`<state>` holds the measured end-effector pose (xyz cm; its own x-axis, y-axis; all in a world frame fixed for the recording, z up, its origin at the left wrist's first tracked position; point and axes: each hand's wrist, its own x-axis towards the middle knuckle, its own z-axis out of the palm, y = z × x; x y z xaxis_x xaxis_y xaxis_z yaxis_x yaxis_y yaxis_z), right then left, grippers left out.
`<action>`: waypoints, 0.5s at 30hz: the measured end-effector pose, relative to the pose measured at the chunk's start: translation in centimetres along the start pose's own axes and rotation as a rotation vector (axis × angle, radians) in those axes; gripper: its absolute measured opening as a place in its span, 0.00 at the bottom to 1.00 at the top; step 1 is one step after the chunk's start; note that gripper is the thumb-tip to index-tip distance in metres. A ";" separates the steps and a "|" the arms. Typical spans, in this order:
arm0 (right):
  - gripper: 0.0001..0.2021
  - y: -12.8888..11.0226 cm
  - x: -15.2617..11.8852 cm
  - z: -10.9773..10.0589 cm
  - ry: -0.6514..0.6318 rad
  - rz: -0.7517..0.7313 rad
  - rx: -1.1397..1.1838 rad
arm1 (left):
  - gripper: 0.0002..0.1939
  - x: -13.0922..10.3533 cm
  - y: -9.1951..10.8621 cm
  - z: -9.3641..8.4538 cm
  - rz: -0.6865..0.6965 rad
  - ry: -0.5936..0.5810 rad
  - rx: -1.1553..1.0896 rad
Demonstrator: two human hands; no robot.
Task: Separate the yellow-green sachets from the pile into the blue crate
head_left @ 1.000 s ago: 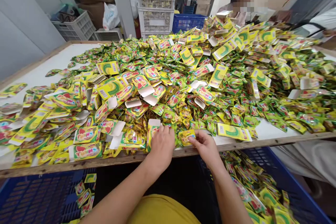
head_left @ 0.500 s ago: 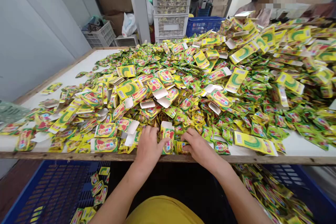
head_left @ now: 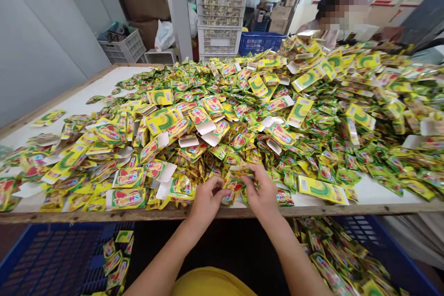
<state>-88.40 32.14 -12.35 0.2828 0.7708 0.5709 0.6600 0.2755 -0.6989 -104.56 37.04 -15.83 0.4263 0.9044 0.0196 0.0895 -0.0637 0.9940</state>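
Observation:
Near the front edge of the table, my left hand [head_left: 207,196] has its thumb and fingers closed on the left side of a small yellow-green box [head_left: 233,188]. My right hand [head_left: 259,187] is at the box's right and upper side, its fingers bent around a packet at the top; the exact item is partly hidden. Around both hands lies a large heap of small green and yellow packets [head_left: 222,150] and open-flapped boxes. Two boxes [head_left: 128,198] lie flat left of my left hand, and a yellow box [head_left: 322,189] lies to the right.
A wooden rim [head_left: 152,215] edges the white table. Below are blue crates at left [head_left: 45,259] and right [head_left: 391,249] with packets. Stacked white crates [head_left: 222,9] stand behind, beside a blue crate [head_left: 260,42]. A person [head_left: 333,18] is at the back right.
My right hand has moved up and closer to my left hand, onto the top of the box. The box now leans and is partly covered by fingers. The view has shifted slightly.

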 end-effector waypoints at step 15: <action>0.17 -4.3 3.8 -1.1 -0.751 -0.156 -0.466 | 0.12 -0.6 0.2 -0.2 0.064 -0.085 -0.029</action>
<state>-89.43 33.28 -6.68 -0.2557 0.9618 0.0983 0.9147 0.2736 -0.2975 -105.00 36.53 -15.66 0.5056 0.8595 0.0750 0.0339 -0.1067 0.9937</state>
